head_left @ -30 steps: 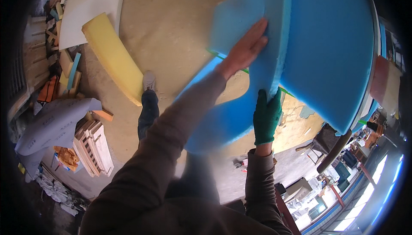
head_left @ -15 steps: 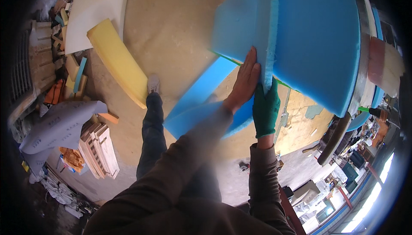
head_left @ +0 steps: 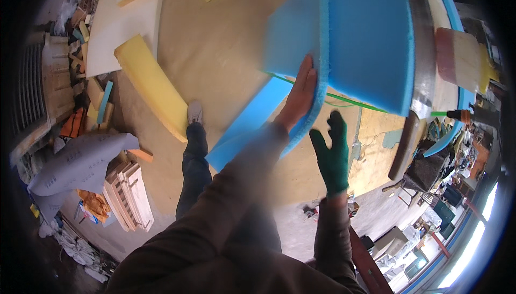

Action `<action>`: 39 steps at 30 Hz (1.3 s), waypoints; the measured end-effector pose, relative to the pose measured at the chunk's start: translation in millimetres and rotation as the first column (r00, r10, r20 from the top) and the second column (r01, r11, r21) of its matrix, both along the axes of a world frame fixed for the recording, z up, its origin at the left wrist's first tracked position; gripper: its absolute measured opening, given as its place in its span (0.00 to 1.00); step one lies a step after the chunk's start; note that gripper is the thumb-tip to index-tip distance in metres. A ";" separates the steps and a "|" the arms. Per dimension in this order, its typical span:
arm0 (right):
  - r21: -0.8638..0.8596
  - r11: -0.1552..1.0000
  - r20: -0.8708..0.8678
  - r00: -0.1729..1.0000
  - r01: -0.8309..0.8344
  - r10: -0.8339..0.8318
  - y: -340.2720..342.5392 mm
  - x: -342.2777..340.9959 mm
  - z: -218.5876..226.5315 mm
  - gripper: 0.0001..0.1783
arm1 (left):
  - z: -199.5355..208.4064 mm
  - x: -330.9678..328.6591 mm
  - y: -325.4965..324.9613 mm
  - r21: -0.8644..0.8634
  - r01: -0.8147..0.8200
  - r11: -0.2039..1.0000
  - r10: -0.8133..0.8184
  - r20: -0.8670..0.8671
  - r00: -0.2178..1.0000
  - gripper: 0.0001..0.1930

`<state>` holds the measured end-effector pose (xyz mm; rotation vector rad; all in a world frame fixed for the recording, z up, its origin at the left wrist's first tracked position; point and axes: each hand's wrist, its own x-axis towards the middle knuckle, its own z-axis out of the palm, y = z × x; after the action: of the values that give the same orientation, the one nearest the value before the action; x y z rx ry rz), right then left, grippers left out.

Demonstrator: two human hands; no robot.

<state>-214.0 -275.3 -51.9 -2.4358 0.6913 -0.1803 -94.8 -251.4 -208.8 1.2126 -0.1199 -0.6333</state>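
Blue foam (head_left: 295,39), left hand (head_left: 299,98) flat against it, right hand (head_left: 331,157) splayed nearby, one shoe (head_left: 194,112) beside one yellow strip (head_left: 152,87)

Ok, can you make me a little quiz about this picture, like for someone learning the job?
1. True or false: the left hand wears a green glove.
2. What does the left hand touch? A) the wooden slats B) the blue foam C) the grey sheet
3. Fill in: the long foam piece beside the shoe is coloured ____.

Key: 1 false, the right hand does; 2 B; 3 yellow.
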 end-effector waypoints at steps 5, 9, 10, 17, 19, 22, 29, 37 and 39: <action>0.096 0.910 0.063 0.910 0.404 -0.411 -6.2 -63.0 136.7 0.14 | 48.9 -40.1 32.4 0.007 0.076 0.997 -0.076 -0.012 0.997 0.39; -0.518 0.844 0.216 0.976 0.137 -0.026 -22.7 -37.2 188.5 0.17 | 73.9 -48.3 28.7 0.055 0.024 0.998 -0.025 0.010 1.000 0.42; -0.143 0.968 0.308 0.939 0.206 -0.155 -26.2 -23.6 185.6 0.24 | 76.3 -48.1 24.1 0.189 -0.031 0.982 -0.001 0.165 0.986 0.42; -0.347 0.938 -0.146 0.989 -0.016 -0.037 -65.9 33.3 145.5 0.32 | 74.1 -65.2 4.3 0.428 -0.220 0.877 0.059 0.358 0.932 0.36; -0.255 0.967 -0.080 0.996 0.009 -0.031 -71.3 37.0 143.6 0.27 | 71.1 -66.4 1.6 0.474 -0.261 0.841 0.059 0.400 0.915 0.33; -0.079 0.997 -0.022 0.999 0.023 -0.024 -75.0 21.5 162.9 0.24 | 68.6 -66.6 -0.7 0.555 -0.231 0.799 0.047 0.325 0.945 0.27; 0.574 0.815 0.162 0.987 -0.078 -0.020 -99.8 -63.1 202.4 0.20 | 60.6 -74.0 -2.2 0.599 -0.148 0.787 0.060 0.164 0.985 0.23; 0.313 0.935 -0.093 0.974 -0.166 0.204 -153.7 -78.4 140.3 0.16 | 13.9 -49.5 12.5 0.395 -0.167 0.903 -0.031 0.450 0.892 0.26; 0.234 0.945 -0.097 0.962 -0.229 0.257 -161.4 -72.9 130.0 0.17 | 12.9 -46.0 15.2 0.314 -0.087 0.945 -0.035 0.364 0.931 0.25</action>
<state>-286.9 -436.7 78.1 -2.3049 0.4305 0.1443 -140.8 -236.2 -195.8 1.6456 -0.3220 -0.4041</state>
